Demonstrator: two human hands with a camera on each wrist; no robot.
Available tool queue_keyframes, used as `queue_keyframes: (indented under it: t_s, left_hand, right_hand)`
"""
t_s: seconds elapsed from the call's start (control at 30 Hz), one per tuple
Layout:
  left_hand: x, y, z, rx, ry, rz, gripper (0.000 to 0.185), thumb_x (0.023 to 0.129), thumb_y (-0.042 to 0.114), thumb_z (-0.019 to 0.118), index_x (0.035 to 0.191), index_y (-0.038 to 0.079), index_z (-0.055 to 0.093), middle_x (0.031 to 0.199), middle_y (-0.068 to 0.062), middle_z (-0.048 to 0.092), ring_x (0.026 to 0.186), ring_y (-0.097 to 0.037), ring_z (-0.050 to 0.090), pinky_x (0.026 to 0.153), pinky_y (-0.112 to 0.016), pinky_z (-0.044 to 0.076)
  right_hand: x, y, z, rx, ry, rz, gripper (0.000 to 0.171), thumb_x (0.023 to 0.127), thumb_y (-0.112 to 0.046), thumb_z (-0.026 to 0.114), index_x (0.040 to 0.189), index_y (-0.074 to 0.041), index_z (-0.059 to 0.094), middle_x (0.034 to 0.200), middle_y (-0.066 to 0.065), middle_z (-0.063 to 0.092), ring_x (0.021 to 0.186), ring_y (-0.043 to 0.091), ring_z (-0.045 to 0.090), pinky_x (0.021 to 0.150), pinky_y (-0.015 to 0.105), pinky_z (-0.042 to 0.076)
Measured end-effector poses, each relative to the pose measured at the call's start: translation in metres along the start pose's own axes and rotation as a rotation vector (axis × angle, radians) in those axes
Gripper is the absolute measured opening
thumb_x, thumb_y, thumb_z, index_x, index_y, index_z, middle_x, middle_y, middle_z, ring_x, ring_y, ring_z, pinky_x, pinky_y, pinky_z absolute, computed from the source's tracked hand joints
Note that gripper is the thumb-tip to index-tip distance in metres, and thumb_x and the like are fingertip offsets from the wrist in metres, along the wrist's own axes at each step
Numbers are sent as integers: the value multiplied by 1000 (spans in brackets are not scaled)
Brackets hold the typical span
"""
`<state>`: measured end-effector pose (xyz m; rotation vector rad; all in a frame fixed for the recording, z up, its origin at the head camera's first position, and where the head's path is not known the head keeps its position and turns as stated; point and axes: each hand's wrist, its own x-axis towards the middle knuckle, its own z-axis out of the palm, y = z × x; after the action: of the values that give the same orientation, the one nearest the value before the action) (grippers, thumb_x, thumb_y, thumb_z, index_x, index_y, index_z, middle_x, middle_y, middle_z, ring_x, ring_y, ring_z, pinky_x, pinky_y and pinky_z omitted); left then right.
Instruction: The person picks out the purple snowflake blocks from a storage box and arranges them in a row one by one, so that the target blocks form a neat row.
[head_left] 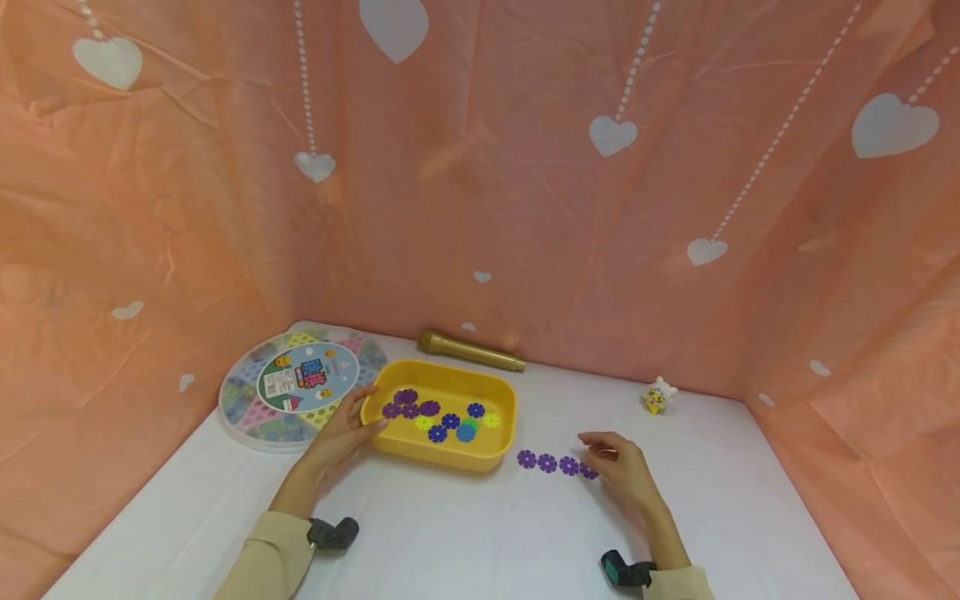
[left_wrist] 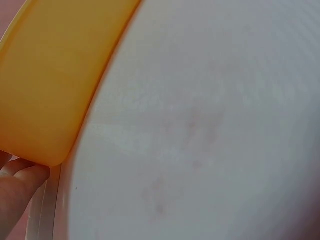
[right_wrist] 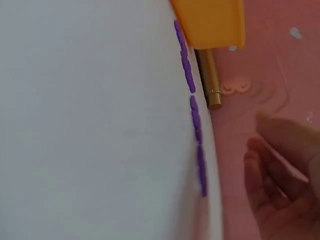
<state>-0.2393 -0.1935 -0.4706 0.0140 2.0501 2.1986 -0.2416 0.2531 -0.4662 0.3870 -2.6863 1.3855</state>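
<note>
My left hand (head_left: pixel 341 433) grips the left end of a yellow plastic basin (head_left: pixel 442 457); in the left wrist view its fingers (left_wrist: pixel 22 180) lie against the basin's outer corner. Inside the basin are several notched flower-shaped discs: purple ones (head_left: pixel 407 397), dark blue ones (head_left: pixel 450 421), a light blue one (head_left: pixel 466 432) and yellow ones (head_left: pixel 492 421). To its right, purple discs (head_left: pixel 547 462) lie in a row on the white table. My right hand (head_left: pixel 618 467) is over the right end of that row, fingers loosely bent, nothing between thumb and fingertips in the right wrist view.
A round game board box (head_left: pixel 247 379) with a printed label lies left of the basin. Behind it is a gold microphone-shaped stick (head_left: pixel 472 349). At the back right stands a small white and yellow figurine (head_left: pixel 659 396). Orange curtains with white hearts enclose the white table (head_left: pixel 450 533).
</note>
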Motion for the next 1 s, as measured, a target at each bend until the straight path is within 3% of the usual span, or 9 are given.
queue_keyframes:
  t_s: [0.17, 0.33, 0.53, 0.73, 1.0]
  left_hand:
    - [1, 1, 0, 34, 8, 5, 70, 88, 4, 60, 144, 7, 17, 155, -13, 13, 142, -32, 12, 106, -36, 31]
    - [0, 3, 0, 51, 14, -3, 70, 89, 4, 60, 144, 7, 17, 155, -13, 13, 142, -32, 11, 108, -37, 28]
    - [-1, 1, 0, 18, 12, 6, 71, 88, 4, 61, 144, 7, 18, 155, -13, 14, 142, -32, 13, 105, -34, 32]
    - [-1, -2, 0, 3, 11, 17, 70, 87, 5, 63, 143, 7, 20, 154, -15, 15, 141, -33, 15, 103, -30, 35]
    - [-1, -1, 0, -7, 11, 25, 72, 86, 5, 64, 143, 7, 20, 154, -15, 16, 141, -33, 15, 102, -29, 37]
  right_hand:
    - [24, -37, -2, 33, 2, -204, 29, 83, -3, 67, 112, 1, 64, 105, 16, 65, 94, 31, 61, 87, 39, 53]
    - [40, -86, 7, 106, -7, -244, 28, 83, 2, 65, 110, 9, 62, 104, 24, 64, 94, 38, 60, 87, 46, 52]
    - [62, -119, 40, 194, -41, -214, 27, 84, 1, 65, 109, 9, 63, 104, 25, 65, 95, 37, 61, 85, 34, 55]
    - [84, -134, 85, 301, -103, -220, 25, 85, 2, 63, 109, 9, 63, 106, 25, 64, 97, 37, 62, 85, 32, 54]
    - [114, -124, 148, 315, -151, -232, 26, 86, -3, 64, 110, 4, 64, 107, 20, 65, 97, 30, 64, 86, 31, 54]
